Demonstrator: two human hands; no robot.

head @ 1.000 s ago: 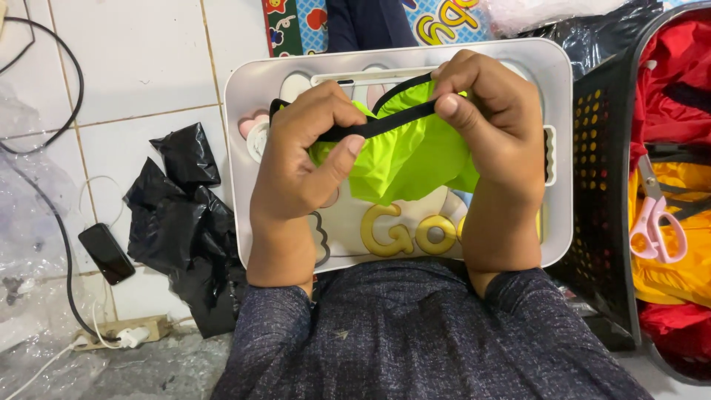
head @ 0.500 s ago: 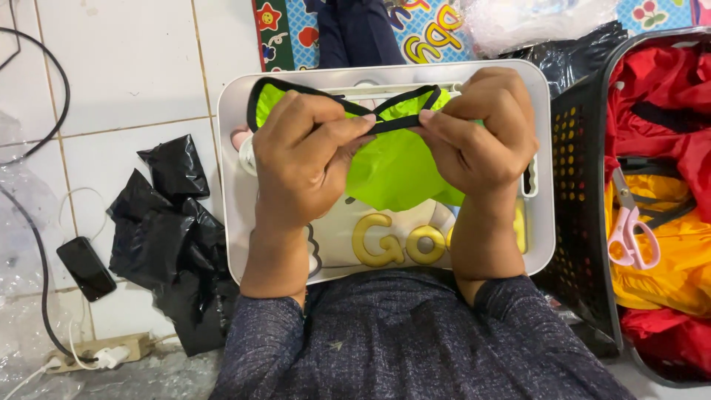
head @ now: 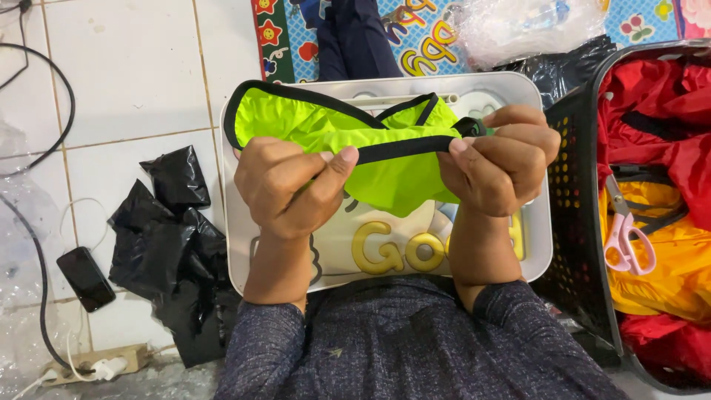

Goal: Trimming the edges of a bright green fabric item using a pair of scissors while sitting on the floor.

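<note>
A neon green cloth item (head: 385, 167) with black trim is stretched between both hands above a white lap tray (head: 537, 222). My left hand (head: 285, 185) pinches the black band at its left end, thumb on top. My right hand (head: 500, 159) grips the band's right end and a black buckle. A loop of the green cloth fans out to the upper left past the tray's corner. Printed yellow letters show on the tray below the cloth.
A black basket (head: 574, 244) at the right holds red and yellow cloth (head: 666, 252) and pink scissors (head: 626, 237). Crumpled black plastic bags (head: 170, 237), a phone (head: 85, 278) and cables lie on the white tile floor at the left. A colourful mat (head: 422, 33) lies beyond the tray.
The green cloth was bunched between my hands; it has now been pulled wider, its black-edged loop spread up and to the left. Both hands moved apart along the band.
</note>
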